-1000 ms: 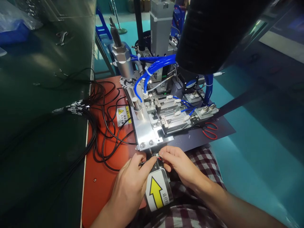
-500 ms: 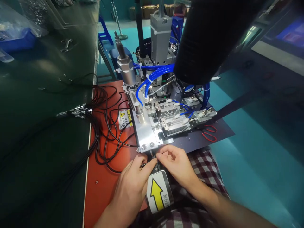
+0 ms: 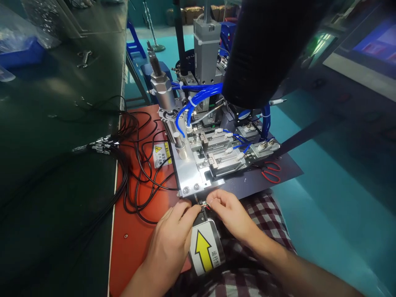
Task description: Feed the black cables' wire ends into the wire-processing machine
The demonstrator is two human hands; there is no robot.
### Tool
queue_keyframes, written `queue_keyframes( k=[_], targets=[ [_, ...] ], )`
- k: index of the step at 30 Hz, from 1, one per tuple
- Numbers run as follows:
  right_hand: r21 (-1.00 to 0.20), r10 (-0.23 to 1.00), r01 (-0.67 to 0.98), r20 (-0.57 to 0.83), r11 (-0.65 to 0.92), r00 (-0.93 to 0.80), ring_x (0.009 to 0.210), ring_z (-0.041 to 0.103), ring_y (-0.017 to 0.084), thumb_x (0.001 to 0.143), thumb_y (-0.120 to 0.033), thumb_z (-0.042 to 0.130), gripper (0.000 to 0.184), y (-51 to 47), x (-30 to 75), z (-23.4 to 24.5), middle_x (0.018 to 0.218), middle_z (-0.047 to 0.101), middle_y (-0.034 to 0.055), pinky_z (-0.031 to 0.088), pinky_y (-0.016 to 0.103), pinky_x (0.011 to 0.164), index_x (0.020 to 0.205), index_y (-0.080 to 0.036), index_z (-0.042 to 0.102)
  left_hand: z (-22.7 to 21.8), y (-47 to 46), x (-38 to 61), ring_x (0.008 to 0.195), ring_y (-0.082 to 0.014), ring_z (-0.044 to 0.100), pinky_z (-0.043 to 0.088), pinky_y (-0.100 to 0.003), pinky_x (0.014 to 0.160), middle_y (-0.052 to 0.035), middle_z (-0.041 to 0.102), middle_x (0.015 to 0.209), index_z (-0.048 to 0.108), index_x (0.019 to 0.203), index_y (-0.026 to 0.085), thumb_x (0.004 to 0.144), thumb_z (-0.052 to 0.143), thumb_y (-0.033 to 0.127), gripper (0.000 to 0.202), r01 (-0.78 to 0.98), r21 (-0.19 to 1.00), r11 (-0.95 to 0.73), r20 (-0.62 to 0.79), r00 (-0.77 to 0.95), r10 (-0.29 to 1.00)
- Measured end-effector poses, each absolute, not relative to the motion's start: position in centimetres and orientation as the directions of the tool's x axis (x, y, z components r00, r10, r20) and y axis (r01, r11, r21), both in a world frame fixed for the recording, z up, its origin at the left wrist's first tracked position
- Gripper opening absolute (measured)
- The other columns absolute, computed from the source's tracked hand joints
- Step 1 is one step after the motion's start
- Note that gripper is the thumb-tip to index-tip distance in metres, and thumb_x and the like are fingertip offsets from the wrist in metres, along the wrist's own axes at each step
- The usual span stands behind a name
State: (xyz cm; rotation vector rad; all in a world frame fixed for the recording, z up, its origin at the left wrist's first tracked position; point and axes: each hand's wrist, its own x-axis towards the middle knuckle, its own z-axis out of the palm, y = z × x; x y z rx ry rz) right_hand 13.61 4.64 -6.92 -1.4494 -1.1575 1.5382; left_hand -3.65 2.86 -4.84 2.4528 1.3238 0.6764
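Between my hands, just in front of the metal machine plate [image 3: 192, 173], sits a small silvery cable end [image 3: 204, 203] with a bit of red at it. My left hand [image 3: 175, 233] has thumb and forefinger pinched on the cable, whose length is mostly hidden by the fingers. My right hand [image 3: 227, 210] is closed in a pinch at the other side of the silvery end; its fingertips cover the exact grip. Below them is a white label with a yellow arrow [image 3: 203, 249] on a black block. Black cables [image 3: 140, 177] curl over the red board to the left.
Bundled cable ends [image 3: 105, 144] lie on the dark green table [image 3: 62, 185]. The machine's silver cylinders [image 3: 225, 159] and blue air tubes [image 3: 204, 95] stand ahead. Red-handled pliers [image 3: 271, 173] rest at the right. A large black tube [image 3: 262, 53] hangs overhead.
The fingertips have parted slightly, and the silvery end with its red bit now shows between them. My right hand has turned a little; the view has shifted slightly.
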Motion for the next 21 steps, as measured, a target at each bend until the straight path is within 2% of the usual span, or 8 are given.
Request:
queue_keyframes(
  k=[4, 8, 13, 15, 17, 21],
  targets=[
    [-0.941, 0.94, 0.074, -0.335, -0.33, -0.07, 0.053, 0.042, 0.013, 0.082, -0.039, 0.056, 0.023, 4.1, 14.1, -7.4, 0.057, 0.046, -0.0037, 0.034, 0.024, 0.048, 0.07, -0.02, 0.055, -4.9, 2.8, -3.7, 0.079, -0.0195, 0.061, 0.054, -0.029, 0.066, -0.0083, 0.06, 0.091, 0.062, 0.106, 0.014, 0.089, 0.041, 0.009, 0.027, 0.712, 0.466, -0.525, 0.243, 0.468, 0.85],
    [-0.949, 0.962, 0.176, -0.272, -0.261, -0.039, 0.05, 0.04, 0.013, 0.083, -0.035, 0.058, 0.016, 2.7, 14.0, -7.1, 0.057, 0.044, -0.0043, 0.033, 0.025, 0.047, 0.079, -0.02, 0.059, -4.8, 2.9, -3.5, 0.078, -0.0183, 0.06, 0.053, -0.028, 0.066, -0.0069, 0.06, 0.091, 0.062, 0.105, 0.016, 0.09, 0.039, 0.01, 0.027, 0.71, 0.488, -0.508, 0.236, 0.453, 0.86],
    [-0.898, 0.997, 0.44, -0.041, -0.009, -0.064, 0.058, 0.049, 0.015, 0.089, -0.026, 0.051, 0.013, 2.5, 13.9, -5.9, 0.067, 0.055, 0.0012, 0.037, 0.027, 0.055, 0.079, -0.02, 0.059, -4.9, 2.9, -3.5, 0.081, -0.018, 0.06, 0.052, -0.028, 0.068, -0.0062, 0.059, 0.093, 0.061, 0.107, 0.018, 0.091, 0.04, 0.012, 0.026, 0.7, 0.524, -0.485, 0.219, 0.439, 0.871],
    [-0.871, 0.995, 0.487, 0.019, 0.064, -0.096, 0.064, 0.053, 0.018, 0.089, -0.023, 0.048, 0.015, 2.9, 14.0, -5.6, 0.072, 0.059, 0.0034, 0.039, 0.029, 0.061, 0.079, -0.021, 0.058, -4.9, 2.9, -3.5, 0.081, -0.0178, 0.059, 0.052, -0.028, 0.069, -0.0061, 0.059, 0.092, 0.061, 0.107, 0.018, 0.091, 0.04, 0.013, 0.026, 0.699, 0.532, -0.478, 0.21, 0.438, 0.874],
    [-0.886, 0.995, 0.462, -0.017, 0.029, -0.095, 0.066, 0.055, 0.018, 0.09, -0.023, 0.048, 0.016, 3.2, 14.2, -5.9, 0.073, 0.06, 0.0037, 0.039, 0.029, 0.063, 0.077, -0.021, 0.057, -5.0, 2.9, -3.5, 0.08, -0.0176, 0.059, 0.052, -0.028, 0.068, -0.006, 0.059, 0.092, 0.061, 0.107, 0.018, 0.091, 0.041, 0.013, 0.026, 0.698, 0.538, -0.472, 0.202, 0.437, 0.876],
    [-0.947, 0.957, 0.218, -0.266, -0.237, -0.116, 0.057, 0.048, 0.014, 0.09, -0.032, 0.049, 0.019, 3.5, 14.4, -7.6, 0.064, 0.052, -0.0018, 0.037, 0.026, 0.053, 0.075, -0.021, 0.053, -5.0, 3.0, -3.5, 0.079, -0.0176, 0.06, 0.053, -0.027, 0.066, -0.0062, 0.059, 0.09, 0.062, 0.106, 0.017, 0.09, 0.043, 0.011, 0.026, 0.69, 0.536, -0.485, 0.23, 0.433, 0.871]
  ],
)
